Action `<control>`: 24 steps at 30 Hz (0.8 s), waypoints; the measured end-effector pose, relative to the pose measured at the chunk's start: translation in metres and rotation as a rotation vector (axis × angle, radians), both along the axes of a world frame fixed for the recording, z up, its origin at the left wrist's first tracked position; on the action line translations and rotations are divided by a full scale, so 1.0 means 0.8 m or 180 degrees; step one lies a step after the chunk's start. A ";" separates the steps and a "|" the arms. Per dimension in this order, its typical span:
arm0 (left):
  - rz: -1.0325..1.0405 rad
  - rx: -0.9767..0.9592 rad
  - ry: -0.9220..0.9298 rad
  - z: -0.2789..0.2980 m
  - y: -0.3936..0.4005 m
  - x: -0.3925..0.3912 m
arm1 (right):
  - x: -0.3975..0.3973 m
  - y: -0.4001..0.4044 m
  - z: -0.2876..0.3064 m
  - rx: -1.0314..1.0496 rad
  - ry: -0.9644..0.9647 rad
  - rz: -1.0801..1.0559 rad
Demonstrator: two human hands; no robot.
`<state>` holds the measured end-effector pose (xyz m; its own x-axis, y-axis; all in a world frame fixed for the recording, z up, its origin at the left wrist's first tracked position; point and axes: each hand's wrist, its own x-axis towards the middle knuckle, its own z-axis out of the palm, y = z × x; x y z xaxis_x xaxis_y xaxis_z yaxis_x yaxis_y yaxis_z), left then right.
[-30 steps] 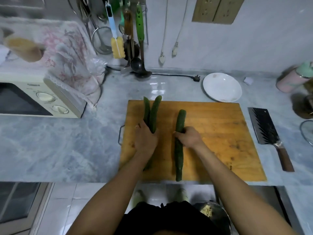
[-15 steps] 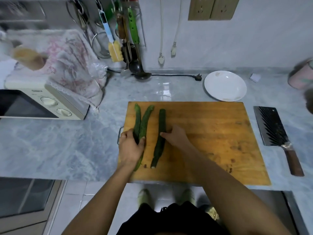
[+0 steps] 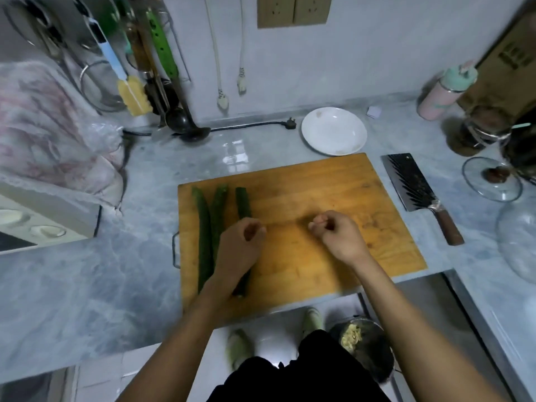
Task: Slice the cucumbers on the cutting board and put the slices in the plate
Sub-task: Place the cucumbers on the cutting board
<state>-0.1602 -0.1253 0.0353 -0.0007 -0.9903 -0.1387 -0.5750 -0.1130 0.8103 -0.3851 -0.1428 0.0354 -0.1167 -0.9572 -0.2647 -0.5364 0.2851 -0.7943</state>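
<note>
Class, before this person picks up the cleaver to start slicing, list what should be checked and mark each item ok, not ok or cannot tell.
1. Three cucumbers lie on the cutting board: ok.
2. Cleaver free, on the counter right of the board: ok.
3. Right hand holds nothing: ok.
4. Left hand steadying a cucumber: cannot tell.
5. Plate empty, behind the board: ok.
6. Blade sharpness: cannot tell.
</note>
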 end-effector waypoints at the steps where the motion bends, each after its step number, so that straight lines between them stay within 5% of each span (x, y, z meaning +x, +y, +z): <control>1: -0.0130 0.0004 -0.0004 0.002 -0.006 -0.014 | -0.013 0.005 0.000 0.0014 -0.0023 -0.0111; 13: -0.1007 0.0154 0.0248 0.025 -0.054 -0.254 | -0.282 -0.002 -0.019 0.0061 0.0860 -0.1206; 19: -0.1149 0.0205 0.0097 0.017 -0.061 -0.321 | -0.351 -0.034 -0.068 0.0476 0.1463 -0.1099; 24: -0.1027 0.0323 0.0145 0.012 -0.072 -0.345 | -0.375 -0.046 -0.076 0.0544 0.1303 -0.0838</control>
